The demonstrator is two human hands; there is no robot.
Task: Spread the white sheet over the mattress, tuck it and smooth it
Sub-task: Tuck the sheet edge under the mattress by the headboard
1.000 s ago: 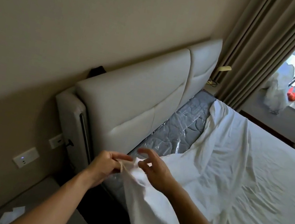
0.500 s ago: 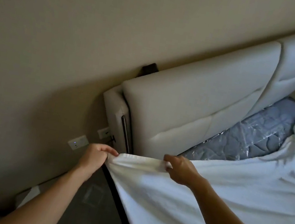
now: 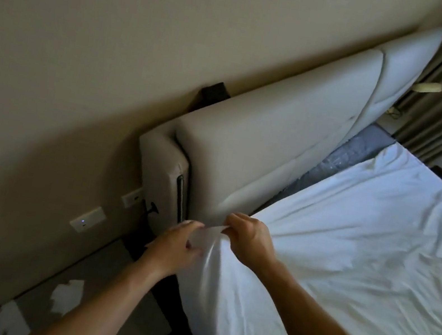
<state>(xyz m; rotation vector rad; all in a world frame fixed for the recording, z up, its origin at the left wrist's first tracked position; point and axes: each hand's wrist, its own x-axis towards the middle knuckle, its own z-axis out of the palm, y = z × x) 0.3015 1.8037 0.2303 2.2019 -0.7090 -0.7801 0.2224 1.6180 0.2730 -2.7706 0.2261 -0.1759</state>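
We hold one corner of the white sheet (image 3: pixel 344 263) at the head of the bed.

Our right hand (image 3: pixel 251 237) grips the bunched corner with curled fingers, just beside the padded headboard (image 3: pixel 276 147). Our left hand (image 3: pixel 173 247) is blurred and seems to pinch the same edge. The sheet covers most of the mattress (image 3: pixel 341 162) and hangs down its near side, with a grey quilted strip bare along the headboard. Paper scraps (image 3: pixel 66 298) lie on the floor below a wall socket (image 3: pixel 88 219).
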